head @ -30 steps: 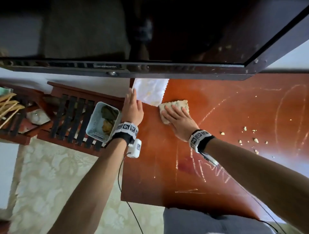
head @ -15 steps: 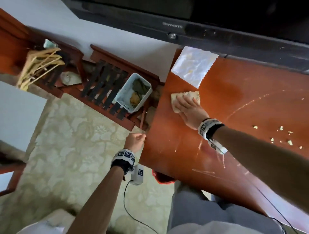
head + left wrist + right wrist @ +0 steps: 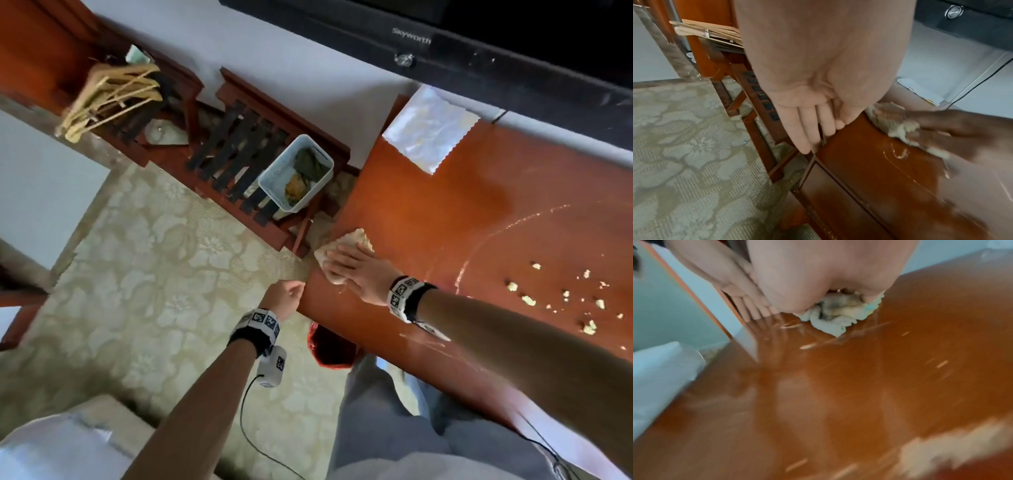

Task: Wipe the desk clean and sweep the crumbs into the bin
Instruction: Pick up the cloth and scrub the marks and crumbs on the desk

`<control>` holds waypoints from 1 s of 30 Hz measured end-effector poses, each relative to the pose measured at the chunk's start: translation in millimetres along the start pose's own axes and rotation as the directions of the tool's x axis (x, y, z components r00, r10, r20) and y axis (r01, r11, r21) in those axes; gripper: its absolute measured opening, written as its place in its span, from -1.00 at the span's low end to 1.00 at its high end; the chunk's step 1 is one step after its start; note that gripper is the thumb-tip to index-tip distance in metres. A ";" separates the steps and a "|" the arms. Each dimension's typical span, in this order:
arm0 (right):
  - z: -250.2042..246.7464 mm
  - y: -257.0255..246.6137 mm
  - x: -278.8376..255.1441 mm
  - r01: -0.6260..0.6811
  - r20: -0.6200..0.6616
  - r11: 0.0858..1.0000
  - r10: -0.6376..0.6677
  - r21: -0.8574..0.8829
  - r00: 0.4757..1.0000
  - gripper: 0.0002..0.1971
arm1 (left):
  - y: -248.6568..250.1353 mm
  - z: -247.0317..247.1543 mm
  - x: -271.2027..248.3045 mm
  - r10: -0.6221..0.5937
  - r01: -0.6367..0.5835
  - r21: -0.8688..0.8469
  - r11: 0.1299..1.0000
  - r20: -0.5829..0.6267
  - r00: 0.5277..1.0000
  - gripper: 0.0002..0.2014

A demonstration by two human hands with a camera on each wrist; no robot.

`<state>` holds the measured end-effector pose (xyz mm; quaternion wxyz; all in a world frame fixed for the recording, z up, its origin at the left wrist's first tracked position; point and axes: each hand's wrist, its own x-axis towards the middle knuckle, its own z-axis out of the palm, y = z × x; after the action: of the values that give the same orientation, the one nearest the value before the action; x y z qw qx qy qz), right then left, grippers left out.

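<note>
Reddish-brown lacquered wood makes up the desk (image 3: 428,219), smeared with pale streaks. Beyond its left edge, on a slatted rack, sits a grey bin (image 3: 297,171). At that same left edge lies the cream cloth (image 3: 346,245), soft, light and limp; it will bunch, so a flat palm on its middle suits it best. My right hand (image 3: 356,270) presses it with fingers straight and spread. My left hand (image 3: 283,297) waits just off the edge, fingers together and nearly straight, holding nothing. Crumbs (image 3: 561,296) remain well right of the cloth.
</note>
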<state>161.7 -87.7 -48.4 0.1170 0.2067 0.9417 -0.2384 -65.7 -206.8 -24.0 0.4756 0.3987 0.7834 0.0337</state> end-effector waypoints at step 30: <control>-33.0 71.0 -5.9 -0.382 -0.193 0.920 0.393 0.090 0.899 -0.50 | 24.9 12.4 -6.3 0.340 -0.318 0.361 0.877 0.003 0.941 -0.34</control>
<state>194.5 -16.4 -46.6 0.0582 0.4164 0.8825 -0.2108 -39.9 -198.1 -15.4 0.3587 0.6041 0.7114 -0.0165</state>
